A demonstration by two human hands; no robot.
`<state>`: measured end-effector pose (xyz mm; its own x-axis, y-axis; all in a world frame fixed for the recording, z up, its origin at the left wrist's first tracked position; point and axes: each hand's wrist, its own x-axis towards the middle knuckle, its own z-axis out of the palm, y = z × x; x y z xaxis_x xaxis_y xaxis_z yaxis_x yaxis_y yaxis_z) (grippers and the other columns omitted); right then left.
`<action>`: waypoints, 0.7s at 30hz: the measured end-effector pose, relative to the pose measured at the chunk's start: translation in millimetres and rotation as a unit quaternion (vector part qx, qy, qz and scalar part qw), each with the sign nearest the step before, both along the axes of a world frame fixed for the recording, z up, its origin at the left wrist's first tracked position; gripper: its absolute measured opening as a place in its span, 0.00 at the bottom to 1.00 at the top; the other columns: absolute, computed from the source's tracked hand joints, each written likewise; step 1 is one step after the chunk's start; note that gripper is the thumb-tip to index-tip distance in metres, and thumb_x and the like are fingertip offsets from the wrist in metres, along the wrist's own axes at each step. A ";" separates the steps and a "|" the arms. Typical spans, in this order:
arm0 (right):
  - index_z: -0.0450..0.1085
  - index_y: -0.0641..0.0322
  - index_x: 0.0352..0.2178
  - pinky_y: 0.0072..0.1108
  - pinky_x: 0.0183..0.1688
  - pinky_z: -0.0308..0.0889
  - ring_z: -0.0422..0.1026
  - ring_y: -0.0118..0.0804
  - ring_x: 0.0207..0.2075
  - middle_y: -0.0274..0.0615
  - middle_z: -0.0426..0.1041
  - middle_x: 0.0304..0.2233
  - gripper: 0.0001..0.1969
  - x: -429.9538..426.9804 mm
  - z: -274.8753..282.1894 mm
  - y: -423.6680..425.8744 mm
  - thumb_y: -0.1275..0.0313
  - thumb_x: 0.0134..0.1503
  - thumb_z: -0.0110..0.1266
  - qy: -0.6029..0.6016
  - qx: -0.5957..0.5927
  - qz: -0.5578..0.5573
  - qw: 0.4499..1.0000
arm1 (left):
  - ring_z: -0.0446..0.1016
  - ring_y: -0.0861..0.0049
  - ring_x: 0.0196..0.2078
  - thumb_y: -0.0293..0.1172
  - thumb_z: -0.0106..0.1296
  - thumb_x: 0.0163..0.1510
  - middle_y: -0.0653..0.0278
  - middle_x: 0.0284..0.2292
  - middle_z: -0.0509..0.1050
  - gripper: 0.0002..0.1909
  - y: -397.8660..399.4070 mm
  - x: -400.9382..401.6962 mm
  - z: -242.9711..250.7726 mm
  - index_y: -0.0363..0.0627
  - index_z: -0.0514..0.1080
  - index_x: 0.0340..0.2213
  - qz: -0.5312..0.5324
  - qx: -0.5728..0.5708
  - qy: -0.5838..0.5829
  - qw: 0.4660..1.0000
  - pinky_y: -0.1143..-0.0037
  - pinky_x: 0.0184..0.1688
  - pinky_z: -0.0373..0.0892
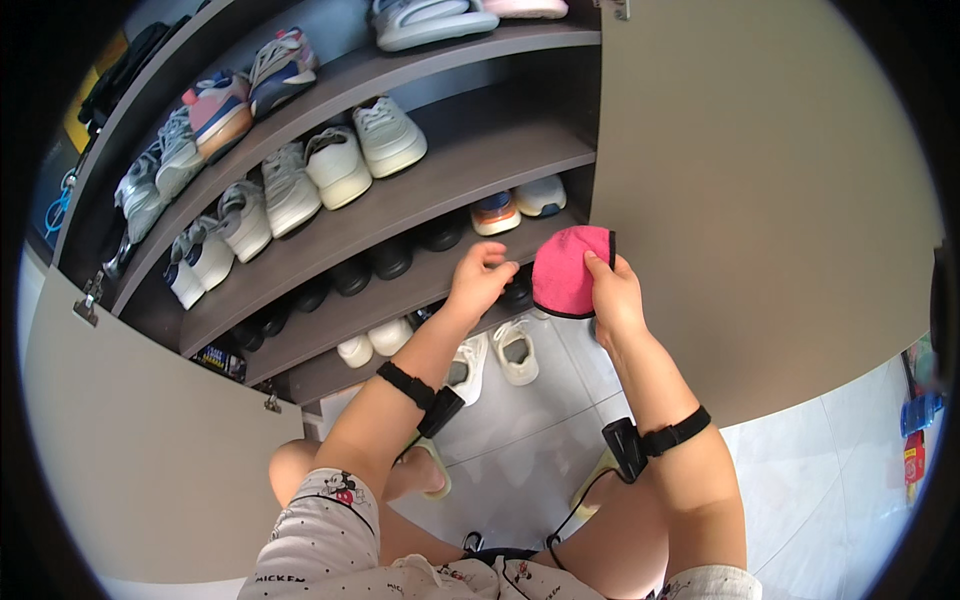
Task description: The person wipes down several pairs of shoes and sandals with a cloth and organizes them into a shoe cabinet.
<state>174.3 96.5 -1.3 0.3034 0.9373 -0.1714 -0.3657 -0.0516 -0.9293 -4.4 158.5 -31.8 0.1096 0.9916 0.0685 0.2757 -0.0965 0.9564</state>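
Observation:
A pink cloth with black edging (566,271) is pinched in my right hand (619,289), thumb on its face, in front of the open shoe cabinet's lower right part. My left hand (484,281) is just left of the cloth, fingers curled but apart, and holds nothing. Behind the hands, an orange and blue sneaker (495,213) and a white sneaker (541,196) stand on a shelf. Black shoes (391,260) line the same shelf further left. Below my left hand, a pair of white sneakers (516,352) rests on the grey tiled floor.
Cabinet shelves (480,184) hold several white and grey sneakers (289,187), with multicoloured ones (281,71) higher up. Open doors flank me at the left (172,450) and right (750,187). White shoes (390,336) sit low in the cabinet. A blue object (919,415) and a red packet (913,456) lie at the far right.

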 end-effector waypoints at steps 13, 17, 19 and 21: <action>0.65 0.70 0.41 0.24 0.45 0.63 0.69 0.34 0.40 0.44 0.71 0.38 0.15 56.3 6.6 11.1 0.70 0.56 0.48 0.066 -0.002 -0.028 0.997 | 0.69 0.57 0.45 0.43 0.57 0.41 0.50 0.42 0.70 0.28 105.0 28.5 15.0 0.46 0.67 0.45 0.184 0.194 0.448 0.853 0.70 0.46 0.65; 0.65 0.72 0.40 0.23 0.41 0.66 0.71 0.34 0.36 0.44 0.72 0.35 0.16 56.3 5.4 8.7 0.73 0.51 0.54 -0.015 0.017 0.015 1.000 | 0.75 0.61 0.31 0.41 0.57 0.36 0.56 0.22 0.74 0.13 52.2 24.2 29.6 0.42 0.74 0.17 0.057 0.182 0.503 0.843 0.67 0.38 0.69; 0.65 0.72 0.40 0.23 0.41 0.67 0.71 0.34 0.36 0.45 0.72 0.35 0.16 58.5 -2.6 11.4 0.75 0.49 0.55 -0.011 0.015 0.041 0.999 | 0.75 0.60 0.29 0.41 0.56 0.36 0.54 0.23 0.75 0.14 18.5 16.6 41.0 0.41 0.75 0.19 -0.003 0.197 0.547 0.814 0.67 0.34 0.70; 0.65 0.71 0.41 0.23 0.43 0.66 0.71 0.34 0.38 0.45 0.72 0.36 0.18 57.4 -5.9 10.7 0.71 0.50 0.56 -0.025 -0.016 0.044 0.999 | 0.75 0.60 0.28 0.40 0.54 0.36 0.53 0.24 0.75 0.14 -5.4 12.4 38.7 0.40 0.74 0.18 -0.054 0.129 0.551 0.823 0.67 0.33 0.71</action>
